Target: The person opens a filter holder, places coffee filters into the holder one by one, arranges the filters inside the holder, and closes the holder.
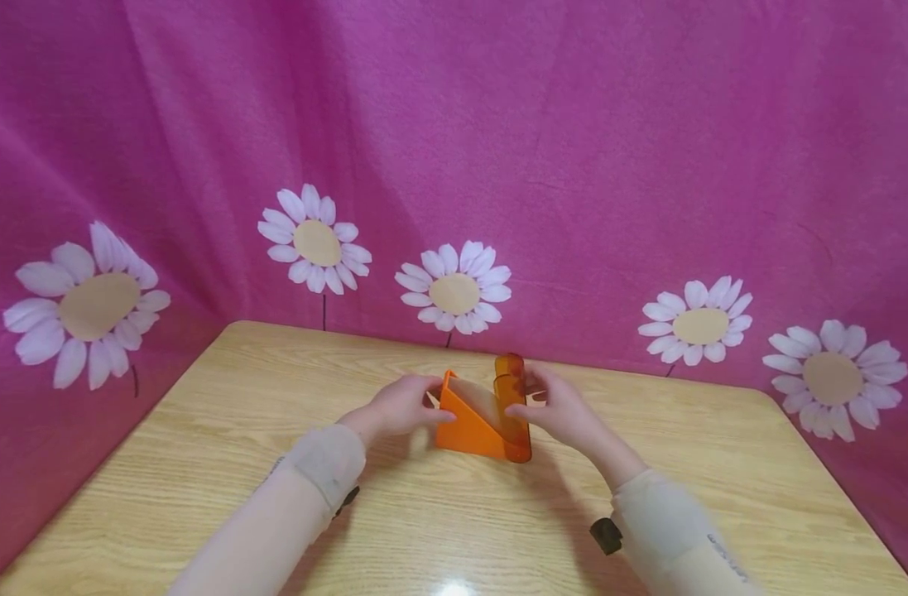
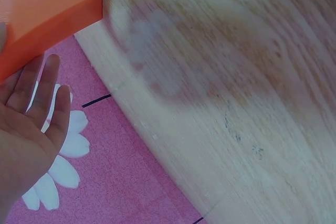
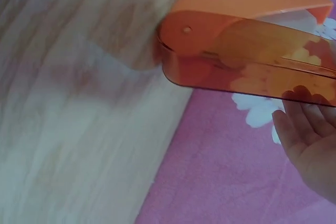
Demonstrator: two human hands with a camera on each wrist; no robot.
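Note:
An orange plastic box (image 1: 464, 432) with slanted sides and a see-through amber flip lid (image 1: 510, 387) is between my two hands. The lid stands swung up at the box's right side, joined by a round pivot (image 3: 187, 30) at its lower corner. My left hand (image 1: 401, 404) grips the box's left end, thumb on the near side. With its thumb in front and fingers behind, my right hand (image 1: 567, 411) pinches the lid. In the right wrist view, fingertips show through the amber plastic. A pale greyish surface (image 1: 474, 399) shows inside the box.
The wood-grain table (image 1: 200, 497) spreads around the box, its back edge just beyond my hands. A magenta cloth (image 1: 573, 165) with large white daisies hangs behind and at both sides. Dark wrist devices (image 1: 606, 536) are strapped under the sleeves.

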